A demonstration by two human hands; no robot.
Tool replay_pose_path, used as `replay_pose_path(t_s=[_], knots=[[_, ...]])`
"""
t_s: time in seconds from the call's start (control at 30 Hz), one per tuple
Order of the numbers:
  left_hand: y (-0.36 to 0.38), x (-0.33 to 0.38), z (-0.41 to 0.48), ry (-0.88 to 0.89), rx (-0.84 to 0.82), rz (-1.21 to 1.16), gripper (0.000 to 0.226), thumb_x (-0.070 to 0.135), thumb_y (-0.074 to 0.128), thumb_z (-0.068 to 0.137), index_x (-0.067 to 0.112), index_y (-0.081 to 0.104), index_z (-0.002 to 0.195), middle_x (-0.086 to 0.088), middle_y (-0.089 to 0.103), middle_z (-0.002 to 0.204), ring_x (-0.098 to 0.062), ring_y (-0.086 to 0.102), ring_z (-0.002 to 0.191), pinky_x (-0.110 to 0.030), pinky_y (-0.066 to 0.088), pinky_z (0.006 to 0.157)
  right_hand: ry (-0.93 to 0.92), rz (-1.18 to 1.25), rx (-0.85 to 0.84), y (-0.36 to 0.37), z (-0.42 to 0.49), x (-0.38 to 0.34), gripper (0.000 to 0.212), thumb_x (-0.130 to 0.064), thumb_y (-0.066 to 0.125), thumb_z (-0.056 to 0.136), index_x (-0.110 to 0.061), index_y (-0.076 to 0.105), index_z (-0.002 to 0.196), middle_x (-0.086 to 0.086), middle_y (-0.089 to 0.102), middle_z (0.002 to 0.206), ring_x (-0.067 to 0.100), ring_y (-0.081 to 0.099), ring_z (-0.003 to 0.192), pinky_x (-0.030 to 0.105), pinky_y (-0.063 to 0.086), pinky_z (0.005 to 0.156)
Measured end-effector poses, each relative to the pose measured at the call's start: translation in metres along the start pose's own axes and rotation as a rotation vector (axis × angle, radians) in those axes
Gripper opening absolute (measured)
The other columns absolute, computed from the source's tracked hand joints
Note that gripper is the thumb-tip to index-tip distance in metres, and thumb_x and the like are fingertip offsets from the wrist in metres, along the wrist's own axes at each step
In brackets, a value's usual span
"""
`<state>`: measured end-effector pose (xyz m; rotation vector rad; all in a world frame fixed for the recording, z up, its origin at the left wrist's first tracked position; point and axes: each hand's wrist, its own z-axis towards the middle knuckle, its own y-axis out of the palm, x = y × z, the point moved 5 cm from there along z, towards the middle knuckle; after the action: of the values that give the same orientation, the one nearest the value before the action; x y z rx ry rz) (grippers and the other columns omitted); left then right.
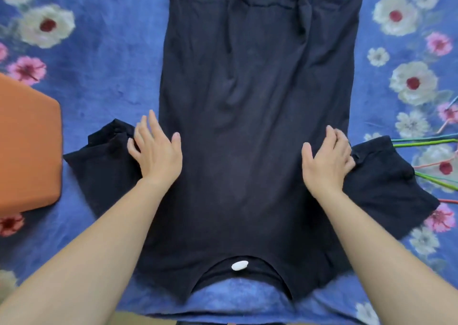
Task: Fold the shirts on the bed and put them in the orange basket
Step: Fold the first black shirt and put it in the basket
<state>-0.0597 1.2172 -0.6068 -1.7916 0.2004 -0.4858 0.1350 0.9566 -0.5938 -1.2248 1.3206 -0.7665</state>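
**A:** So, where is the shirt (pixel 247 101) lying against the hands?

**B:** It is lying flat on the bed (pixel 104 72), its long axis running straight away from the person. The collar (pixel 240 275) with its white label (pixel 239 265) is sitting nearest, and the hem is lying farthest. Both hands are resting on the body of it, one beside each armpit.

**A:** And the sleeves?

**B:** They are sticking out sideways, each just outside its own hand. The left sleeve (pixel 104 166) is lying beyond the left hand (pixel 155 153), and the right sleeve (pixel 386 183) beyond the right hand (pixel 327 163). I would judge that each sleeve is going to need folding inward by the hand beside it.

**A:** What are the fingers doing?

**B:** On the left, the fingers (pixel 148 129) are lying spread and straight, pressing the cloth and holding nothing. On the right they are bending down over the sleeve seam, and I cannot tell whether they are pinching cloth or only touching it.

**A:** Is anything getting in the way?

**B:** The orange basket (pixel 27 151) is sitting on the left, just beside the left sleeve's tip, so the left hand is nearer to it. Some coloured cords (pixel 426 141) are lying by the right sleeve's edge, and I think they could be snagging there.
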Motion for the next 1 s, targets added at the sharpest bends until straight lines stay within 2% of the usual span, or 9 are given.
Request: replay_pose_path(t_s=[0.1,0.17,0.27,0.37,0.47,0.57,0.8,0.9,1.0], knots=[[0.005,-0.007,0.028,-0.012,-0.098,0.159,0.044,0.022,0.038,0.1,0.006,0.028,0.14,-0.025,0.059,0.113,-0.035,0.051,0.1,-0.044,0.025,0.094,-0.152,-0.309,-0.149,0.011,0.038,0.005,0.056,-0.035,0.029,0.102,-0.02,0.011,0.153,0.008,0.002,0.16,0.025,0.0,0.147,0.045,0.009,0.114],[0.0,-0.019,0.036,0.005,-0.098,0.206,0.03,0.002,0.037,0.094,0.005,0.038,0.124,-0.025,0.065,0.082,-0.034,0.051,0.072,-0.039,0.023,0.076,-0.076,-0.445,-0.235,0.011,0.057,0.025,0.053,-0.03,0.023,0.103,-0.02,0.007,0.153,0.008,-0.002,0.16,0.027,-0.004,0.147,0.046,0.008,0.115],[-0.008,-0.03,0.042,-0.077,-0.062,0.171,0.032,-0.008,0.038,0.084,0.006,0.043,0.113,-0.017,0.058,0.062,-0.027,0.044,0.06,-0.036,0.016,0.071,0.029,-0.385,-0.172,-0.003,0.077,0.031,0.045,-0.018,0.036,0.099,-0.011,0.034,0.143,0.012,0.017,0.156,0.029,0.013,0.142,0.046,0.018,0.108],[-0.015,0.008,0.081,-0.08,0.075,0.001,0.034,-0.005,0.037,0.087,0.008,0.049,0.115,-0.012,0.054,0.076,-0.03,0.049,0.077,-0.04,0.022,0.08,-0.104,-0.264,-0.043,-0.012,0.12,-0.006,0.038,-0.011,0.048,0.091,-0.006,0.05,0.128,0.012,0.036,0.145,0.029,0.027,0.131,0.044,0.021,0.098],[-0.018,0.065,0.133,0.052,0.179,-0.081,0.032,0.004,0.038,0.092,0.009,0.051,0.121,-0.014,0.055,0.106,-0.031,0.048,0.101,-0.044,0.026,0.087,-0.154,-0.14,-0.057,-0.012,0.173,-0.045,0.039,-0.015,0.044,0.095,-0.007,0.046,0.133,0.01,0.036,0.141,0.028,0.029,0.128,0.043,0.024,0.1],[-0.016,0.119,0.18,0.215,0.17,-0.134,0.036,0.014,0.04,0.097,0.009,0.046,0.131,-0.016,0.051,0.115,-0.033,0.045,0.108,-0.047,0.032,0.087,-0.191,-0.037,-0.038,-0.012,0.22,-0.074,0.043,-0.017,0.04,0.098,-0.007,0.038,0.14,0.013,0.038,0.139,0.03,0.034,0.125,0.043,0.029,0.1],[0.007,0.188,0.273,0.326,-0.017,-0.11,0.049,0.025,0.034,0.102,0.03,0.022,0.149,-0.016,0.048,0.121,-0.038,0.05,0.106,-0.041,0.037,0.083,-0.227,0.009,-0.146,0.002,0.317,-0.105,0.052,-0.023,0.031,0.101,-0.026,0.019,0.151,0.012,0.041,0.141,0.035,0.042,0.125,0.04,0.037,0.095],[0.018,0.186,0.294,0.267,-0.055,-0.062,0.042,0.026,0.037,0.101,0.023,0.032,0.143,-0.017,0.053,0.127,-0.039,0.048,0.114,-0.04,0.037,0.085,-0.202,-0.023,-0.164,0.007,0.337,-0.101,0.05,-0.021,0.035,0.098,-0.023,0.028,0.148,0.015,0.048,0.138,0.035,0.044,0.123,0.039,0.038,0.091],[0.016,0.184,0.296,0.269,-0.012,0.001,0.027,0.031,0.042,0.1,0.015,0.042,0.121,-0.02,0.058,0.109,-0.04,0.052,0.101,-0.04,0.036,0.077,-0.243,-0.14,-0.082,0.003,0.337,-0.099,0.037,-0.023,0.041,0.094,-0.013,0.043,0.13,0.022,0.057,0.119,0.039,0.051,0.105,0.039,0.036,0.075]])
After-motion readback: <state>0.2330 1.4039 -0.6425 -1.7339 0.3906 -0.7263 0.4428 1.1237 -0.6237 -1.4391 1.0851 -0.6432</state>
